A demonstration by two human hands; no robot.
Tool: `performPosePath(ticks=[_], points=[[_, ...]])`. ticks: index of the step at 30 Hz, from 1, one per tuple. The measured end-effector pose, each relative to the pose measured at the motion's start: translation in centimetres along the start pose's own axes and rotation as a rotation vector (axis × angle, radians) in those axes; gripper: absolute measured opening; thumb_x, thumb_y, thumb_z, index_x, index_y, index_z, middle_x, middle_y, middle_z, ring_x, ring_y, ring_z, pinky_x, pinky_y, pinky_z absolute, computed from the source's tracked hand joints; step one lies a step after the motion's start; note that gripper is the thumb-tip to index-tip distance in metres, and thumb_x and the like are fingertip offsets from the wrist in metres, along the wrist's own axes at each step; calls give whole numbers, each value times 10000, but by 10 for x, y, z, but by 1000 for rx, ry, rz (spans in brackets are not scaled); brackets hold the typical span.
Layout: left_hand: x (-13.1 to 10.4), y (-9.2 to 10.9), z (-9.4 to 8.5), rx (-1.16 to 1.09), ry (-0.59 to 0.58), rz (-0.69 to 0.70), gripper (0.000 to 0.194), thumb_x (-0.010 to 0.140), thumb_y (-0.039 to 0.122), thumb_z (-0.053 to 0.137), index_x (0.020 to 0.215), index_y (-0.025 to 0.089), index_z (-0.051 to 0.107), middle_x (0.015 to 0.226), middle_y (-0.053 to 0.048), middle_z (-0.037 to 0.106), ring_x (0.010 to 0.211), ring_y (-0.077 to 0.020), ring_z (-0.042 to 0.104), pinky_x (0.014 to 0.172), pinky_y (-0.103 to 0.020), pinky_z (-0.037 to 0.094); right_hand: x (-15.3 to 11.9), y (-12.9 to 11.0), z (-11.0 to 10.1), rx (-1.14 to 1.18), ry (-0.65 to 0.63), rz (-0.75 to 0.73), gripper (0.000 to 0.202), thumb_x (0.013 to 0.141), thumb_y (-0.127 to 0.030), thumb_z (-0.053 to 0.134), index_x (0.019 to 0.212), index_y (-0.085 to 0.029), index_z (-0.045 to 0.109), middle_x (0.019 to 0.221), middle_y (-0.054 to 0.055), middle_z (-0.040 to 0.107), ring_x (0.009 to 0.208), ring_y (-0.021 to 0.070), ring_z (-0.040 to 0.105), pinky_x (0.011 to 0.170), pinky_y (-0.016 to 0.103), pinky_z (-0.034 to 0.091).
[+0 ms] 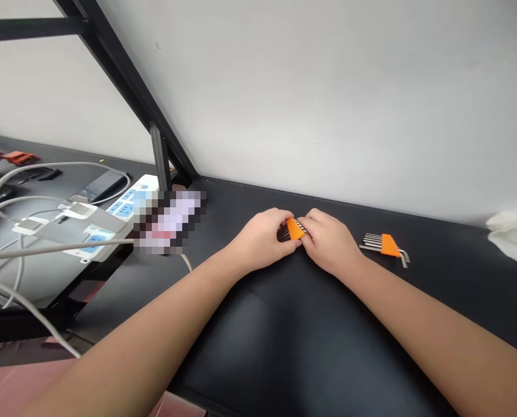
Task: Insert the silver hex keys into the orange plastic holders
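Observation:
Both hands meet over the black table around a hex key set (296,229) with an orange holder and several metal keys. My left hand (264,238) is closed round its left side, thumb and fingers on the orange holder. My right hand (327,240) grips the keys at the right side, its fingers curled and partly hiding them. To the right of my right hand lies a second hex key set (388,244), also in an orange holder, its long keys pointing left and its bent ends to the right.
A white crumpled cloth or tissue (513,234) lies at the far right. On the left are a power strip (132,200), chargers with looping white cables, a phone (104,185) and orange items (21,157). A black metal frame (128,87) rises there, and a pale wall (327,104) stands behind.

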State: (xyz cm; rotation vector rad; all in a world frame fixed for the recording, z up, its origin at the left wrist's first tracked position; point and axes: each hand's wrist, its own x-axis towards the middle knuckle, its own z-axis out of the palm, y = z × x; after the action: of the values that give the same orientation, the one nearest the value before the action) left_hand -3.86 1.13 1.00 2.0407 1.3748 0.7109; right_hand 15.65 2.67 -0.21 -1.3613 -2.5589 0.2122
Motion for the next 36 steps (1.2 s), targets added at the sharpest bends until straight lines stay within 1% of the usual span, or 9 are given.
performPosePath(ticks=[6,11,16,20,25,28,32,34,36], points=[[-1,3,-2,-4,-22,27,139,842,310,693,801,204,613,735,31,575,673,-138,515,637,-286,403,-3,2,-1,63,53,38,242,927,-163,533,1065,-209,726,1004,60,664,870,211,625,725,323,434],[-1,1,-4,64,-30,67,109,815,285,696,868,209,638,785,14,598,720,-159,559,673,-296,437,-7,5,2,158,52,21,276,910,-211,604,1166,-213,707,1103,71,666,996,237,625,847,352,501],[0,-4,0,130,-59,76,276,799,281,706,1064,206,685,928,-27,667,820,-194,629,751,-325,496,-38,7,-23,-146,66,-17,406,963,-331,596,1331,-167,645,1328,175,613,1158,352,581,910,499,504],[0,-4,3,143,-91,85,306,825,319,691,1110,210,688,992,-42,688,846,-205,655,775,-335,516,-88,44,-46,-336,94,-13,357,1005,-238,483,1296,-184,682,1395,164,617,1264,379,551,951,548,499],[1,-4,4,147,-101,61,319,839,358,679,1126,220,690,1000,-52,691,857,-220,655,783,-346,516,-131,114,-47,-252,121,61,404,1019,-268,448,1336,-261,698,1289,119,689,1175,321,617,1023,524,524],[3,-3,5,144,-81,39,302,827,369,681,1089,220,697,985,-51,690,842,-222,648,766,-342,503,-138,138,-46,-237,197,149,387,1001,-289,466,1288,-262,726,1274,113,690,1176,319,624,1010,516,539],[6,2,3,167,-38,22,204,800,361,682,941,213,692,882,-41,667,755,-208,609,686,-323,447,-138,151,-48,-148,383,322,378,910,-335,560,1217,-215,744,1325,141,643,1182,307,641,1023,471,542],[9,6,-3,197,2,18,167,782,355,689,861,210,666,836,-39,654,730,-204,588,657,-314,411,-137,155,-49,-90,404,413,422,850,-300,575,1231,-206,729,1287,137,667,1194,305,635,1066,463,513],[13,10,-13,207,66,-14,152,770,350,689,808,208,653,801,-35,647,710,-199,572,644,-308,386,-136,157,-50,-60,360,489,462,808,-259,560,1235,-188,719,1260,141,688,1204,315,621,1088,483,486]])
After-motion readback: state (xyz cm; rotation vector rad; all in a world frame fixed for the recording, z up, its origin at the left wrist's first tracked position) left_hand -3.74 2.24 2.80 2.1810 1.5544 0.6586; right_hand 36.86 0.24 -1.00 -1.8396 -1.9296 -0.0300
